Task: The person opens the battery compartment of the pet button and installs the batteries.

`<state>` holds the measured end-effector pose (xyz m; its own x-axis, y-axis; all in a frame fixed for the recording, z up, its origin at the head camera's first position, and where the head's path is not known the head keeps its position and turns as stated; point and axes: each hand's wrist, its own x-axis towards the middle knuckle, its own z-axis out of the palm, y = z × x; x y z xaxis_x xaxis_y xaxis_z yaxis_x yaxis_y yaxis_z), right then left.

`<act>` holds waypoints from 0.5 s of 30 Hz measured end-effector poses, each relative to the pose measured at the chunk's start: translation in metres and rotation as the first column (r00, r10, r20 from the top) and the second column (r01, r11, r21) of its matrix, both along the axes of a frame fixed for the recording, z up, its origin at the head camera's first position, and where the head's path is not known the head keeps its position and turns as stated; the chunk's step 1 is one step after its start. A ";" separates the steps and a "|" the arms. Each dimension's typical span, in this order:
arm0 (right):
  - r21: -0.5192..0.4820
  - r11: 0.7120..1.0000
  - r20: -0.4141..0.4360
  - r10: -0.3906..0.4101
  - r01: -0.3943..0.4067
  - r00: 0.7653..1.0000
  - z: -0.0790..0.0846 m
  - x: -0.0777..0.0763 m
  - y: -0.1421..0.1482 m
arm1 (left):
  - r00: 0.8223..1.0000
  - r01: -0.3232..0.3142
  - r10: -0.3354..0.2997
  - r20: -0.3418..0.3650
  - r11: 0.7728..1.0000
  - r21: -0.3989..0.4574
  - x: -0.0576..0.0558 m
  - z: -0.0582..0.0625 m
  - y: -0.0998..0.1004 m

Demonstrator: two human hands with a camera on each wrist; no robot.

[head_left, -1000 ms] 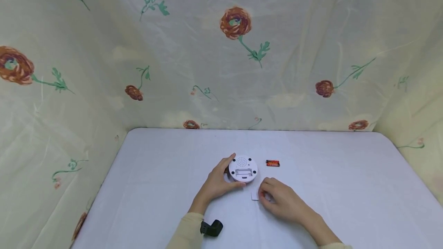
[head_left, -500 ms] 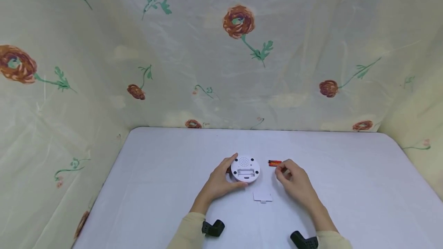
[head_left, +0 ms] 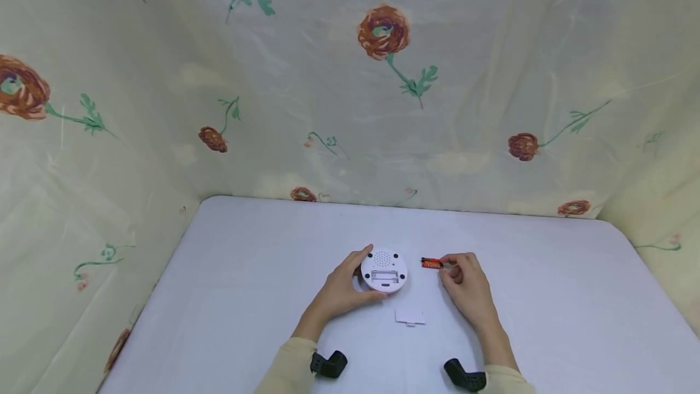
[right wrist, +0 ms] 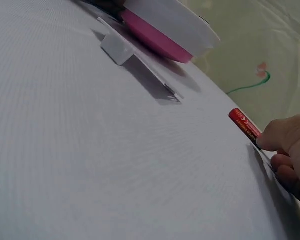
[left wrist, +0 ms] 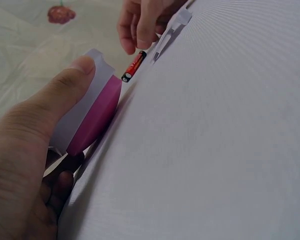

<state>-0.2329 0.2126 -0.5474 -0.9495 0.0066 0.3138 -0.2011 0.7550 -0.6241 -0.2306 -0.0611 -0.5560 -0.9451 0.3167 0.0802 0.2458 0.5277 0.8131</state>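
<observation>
My left hand (head_left: 340,289) grips a round white device (head_left: 383,255) with a pink far side, thumb at its near edge and fingers round the left. Its open battery compartment, with bare slots, faces up. My right hand (head_left: 466,284) is to the right of it, thumb and fingertips pinching the right end of a red and black battery (head_left: 432,264). In the right wrist view the battery (right wrist: 245,125) sticks out from the fingertips, close over the table. A flat white battery cover (head_left: 410,317) with a small tab lies between the hands, nearer the body.
The white-covered table (head_left: 262,260) has rounded far corners. Flower-printed cloth (head_left: 328,90) hangs behind it and at both sides. Each wrist carries a black camera mount (head_left: 330,365).
My right hand has left the white battery cover, moved up and right to the batteries, and now pinches one's end. My left hand keeps its hold on the device.
</observation>
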 end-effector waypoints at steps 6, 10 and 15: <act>0.015 1.000 -0.009 -0.006 0.006 1.000 -0.001 0.000 0.001 | 1.000 0.020 -0.020 -0.010 1.000 0.009 0.000 0.002 0.000; 0.008 1.000 0.009 0.001 -0.001 1.000 -0.003 -0.001 0.001 | 1.000 0.005 -0.005 0.015 1.000 0.000 0.000 0.003 0.000; 0.005 1.000 0.001 0.001 -0.001 1.000 -0.004 -0.002 -0.001 | 1.000 0.000 0.001 0.027 1.000 -0.010 0.001 0.003 -0.001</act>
<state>-0.2351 0.2121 -0.5512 -0.9498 0.0042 0.3127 -0.2010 0.7578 -0.6207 -0.2301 -0.0620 -0.5531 -0.9471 0.3168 0.0518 0.2238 0.5362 0.8139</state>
